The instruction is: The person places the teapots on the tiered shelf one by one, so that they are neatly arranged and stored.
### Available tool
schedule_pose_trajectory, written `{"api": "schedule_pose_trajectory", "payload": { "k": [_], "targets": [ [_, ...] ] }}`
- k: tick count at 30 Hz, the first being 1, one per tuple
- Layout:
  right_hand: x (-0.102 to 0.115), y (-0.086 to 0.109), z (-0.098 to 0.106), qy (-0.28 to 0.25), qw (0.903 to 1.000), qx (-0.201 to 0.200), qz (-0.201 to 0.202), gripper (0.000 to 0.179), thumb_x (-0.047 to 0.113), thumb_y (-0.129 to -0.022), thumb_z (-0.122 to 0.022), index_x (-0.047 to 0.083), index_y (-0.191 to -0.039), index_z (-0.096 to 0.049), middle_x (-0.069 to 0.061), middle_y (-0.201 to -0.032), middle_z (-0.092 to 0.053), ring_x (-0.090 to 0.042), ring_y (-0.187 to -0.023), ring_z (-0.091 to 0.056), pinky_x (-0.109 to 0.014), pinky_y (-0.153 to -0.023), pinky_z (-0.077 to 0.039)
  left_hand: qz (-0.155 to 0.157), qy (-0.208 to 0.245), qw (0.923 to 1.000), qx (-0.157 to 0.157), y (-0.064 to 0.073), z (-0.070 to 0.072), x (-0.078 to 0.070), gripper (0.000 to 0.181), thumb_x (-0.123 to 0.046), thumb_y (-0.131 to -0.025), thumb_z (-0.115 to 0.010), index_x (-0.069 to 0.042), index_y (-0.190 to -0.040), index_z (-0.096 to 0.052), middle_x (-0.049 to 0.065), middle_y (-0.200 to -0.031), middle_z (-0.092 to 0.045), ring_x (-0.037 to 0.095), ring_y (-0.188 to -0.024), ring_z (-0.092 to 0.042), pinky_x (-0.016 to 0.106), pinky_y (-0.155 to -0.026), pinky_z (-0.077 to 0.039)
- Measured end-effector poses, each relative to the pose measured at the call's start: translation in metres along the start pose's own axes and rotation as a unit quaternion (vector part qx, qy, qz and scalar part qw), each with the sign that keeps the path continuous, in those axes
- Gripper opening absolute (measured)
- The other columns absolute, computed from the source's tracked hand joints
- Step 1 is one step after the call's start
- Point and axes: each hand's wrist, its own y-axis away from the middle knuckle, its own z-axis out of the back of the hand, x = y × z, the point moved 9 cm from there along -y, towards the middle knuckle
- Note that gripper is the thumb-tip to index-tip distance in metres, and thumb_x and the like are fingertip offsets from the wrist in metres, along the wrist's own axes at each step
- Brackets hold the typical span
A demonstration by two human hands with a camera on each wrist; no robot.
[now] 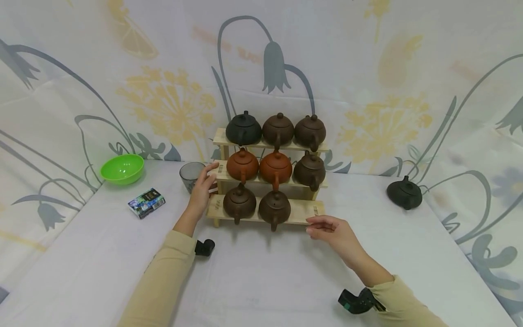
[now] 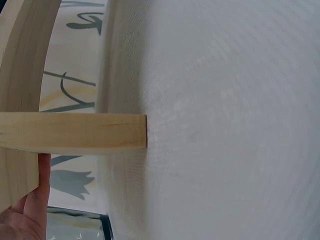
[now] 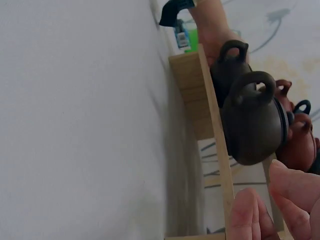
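Observation:
A three-step wooden stand (image 1: 300, 211) bears several small clay teapots. On its top step, a black teapot (image 1: 243, 130) sits beside two brown ones. Two reddish-orange teapots (image 1: 275, 168) and a dark brown teapot (image 1: 309, 170) fill the middle step. The bottom step carries two dark brown teapots (image 1: 239, 203), both left of its bare right end. My left hand (image 1: 200, 193) grips the stand's left side by the middle step, fingers partly hidden behind the board (image 2: 20, 172). At the bottom step's right front corner, my right hand (image 1: 337, 236) pinches the board edge (image 3: 222, 165) between thumb and fingers.
Left of the stand are a grey glass (image 1: 191, 175), a small patterned box (image 1: 146, 203) and a green bowl (image 1: 122, 169). Another black teapot (image 1: 404, 193) rests far right on the white table (image 1: 261, 281). A flower-print cloth (image 1: 171, 91) hangs behind.

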Motion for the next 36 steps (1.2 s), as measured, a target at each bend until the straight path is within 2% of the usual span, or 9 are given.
{"api": "schedule_pose_trajectory", "payload": {
  "k": [11,17,25,36],
  "targets": [
    [-0.005,0.004,0.043,0.031,0.9984,-0.046,-0.010,0.038,0.003,-0.087,-0.064,-0.013,-0.119,-0.054,-0.011,-0.095,-0.064,-0.018,-0.086,-0.064,-0.035,-0.080,-0.050,-0.005,-0.005,1.0000,0.000,0.000,0.000,0.000,0.041,-0.019,-0.102,-0.031,-0.012,-0.142,-0.034,0.020,-0.128,-0.042,0.037,-0.111,-0.048,0.044,-0.094,-0.037],
    [-0.008,0.004,0.066,0.050,0.9967,-0.064,-0.009,0.044,0.012,-0.088,-0.065,-0.013,-0.122,-0.052,-0.008,-0.096,-0.065,-0.016,-0.086,-0.065,-0.031,-0.079,-0.050,-0.002,-0.004,1.0000,0.000,0.000,0.000,0.000,0.041,-0.019,-0.102,-0.030,-0.012,-0.142,-0.034,0.019,-0.127,-0.042,0.036,-0.110,-0.048,0.044,-0.094,-0.037],
    [-0.015,0.006,0.095,0.084,0.9924,-0.087,-0.024,0.051,0.021,-0.089,-0.064,-0.011,-0.126,-0.049,-0.012,-0.101,-0.064,-0.013,-0.088,-0.065,-0.029,-0.081,-0.050,0.000,-0.005,1.0000,0.002,0.000,0.000,0.001,0.041,-0.020,-0.103,-0.030,-0.013,-0.143,-0.033,0.019,-0.127,-0.042,0.035,-0.110,-0.047,0.044,-0.095,-0.036],
    [-0.027,0.004,0.137,0.073,0.9891,-0.128,-0.005,0.046,0.018,-0.089,-0.065,-0.014,-0.120,-0.051,0.012,-0.085,-0.063,-0.005,-0.080,-0.065,-0.023,-0.075,-0.050,0.002,-0.009,1.0000,0.001,0.000,0.001,0.001,0.041,-0.020,-0.102,-0.030,-0.013,-0.143,-0.034,0.019,-0.128,-0.041,0.036,-0.112,-0.046,0.046,-0.097,-0.035]
  ]
}}
